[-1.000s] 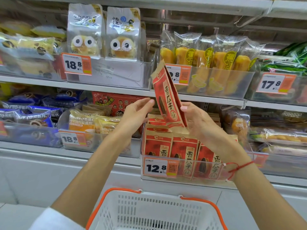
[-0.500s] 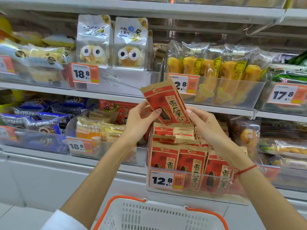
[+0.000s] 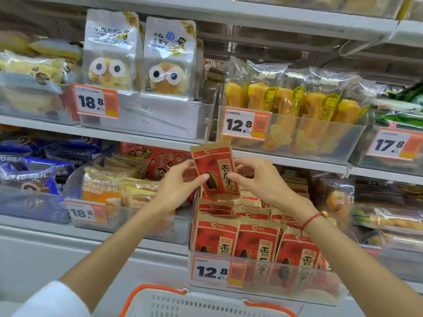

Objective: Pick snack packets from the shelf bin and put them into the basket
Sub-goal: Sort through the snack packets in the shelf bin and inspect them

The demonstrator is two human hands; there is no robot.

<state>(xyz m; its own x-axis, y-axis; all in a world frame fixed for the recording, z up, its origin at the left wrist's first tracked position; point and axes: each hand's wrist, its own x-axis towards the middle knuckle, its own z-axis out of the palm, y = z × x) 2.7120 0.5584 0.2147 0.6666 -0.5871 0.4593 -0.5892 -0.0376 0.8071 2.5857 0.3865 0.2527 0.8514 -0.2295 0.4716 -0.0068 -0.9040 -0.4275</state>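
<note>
We held one red snack packet (image 3: pixel 215 171) upright between both hands, our left hand (image 3: pixel 177 187) pinching its left edge and our right hand (image 3: pixel 261 180) pinching its right edge, each grip clamped on it. Directly below that grip sat the clear shelf bin (image 3: pixel 297 280) packed with matching packets (image 3: pixel 254 239), and lower still, nearest us, the white basket (image 3: pixel 206 304) with its orange rim.

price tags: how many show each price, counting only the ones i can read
18.8 price tags: 1; a second lower tag is cut off at "18."
12.8 price tags: 2
17.8 price tags: 1
Total: 4 fully readable, 5 tags seen
</note>
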